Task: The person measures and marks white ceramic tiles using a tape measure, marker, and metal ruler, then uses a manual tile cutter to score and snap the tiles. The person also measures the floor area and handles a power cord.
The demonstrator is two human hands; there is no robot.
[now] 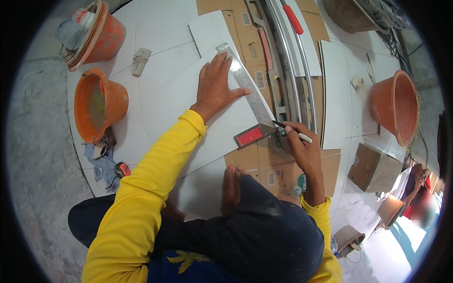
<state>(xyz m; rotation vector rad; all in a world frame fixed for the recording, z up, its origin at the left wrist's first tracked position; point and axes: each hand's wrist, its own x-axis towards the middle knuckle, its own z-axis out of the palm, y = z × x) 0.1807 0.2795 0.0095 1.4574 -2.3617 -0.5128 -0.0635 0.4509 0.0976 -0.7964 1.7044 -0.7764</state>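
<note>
A steel try square (pixel 250 96) with a red-faced stock (pixel 250 137) lies slantwise on a large white tile (pixel 188 127). My left hand (pixel 217 82) presses on its blade, fingers stretched toward the far end and thumb spread out lower down the blade. In my right hand (pixel 302 144) is a marker pen (pixel 304 137) with a pale body and dark tip. That tip is close to the tile's right edge, beside the corner of the square; whether it touches cannot be made out.
A tile cutter with steel rails (pixel 306 70) and a red-gripped handle (pixel 293 20) lies on flattened cardboard (pixel 273 165). Orange buckets (pixel 115 101) stand left, another bucket (pixel 384 106) right. A tape measure (pixel 122 170) rests on a cloth (pixel 101 160). Another person (pixel 415 184) is at far right.
</note>
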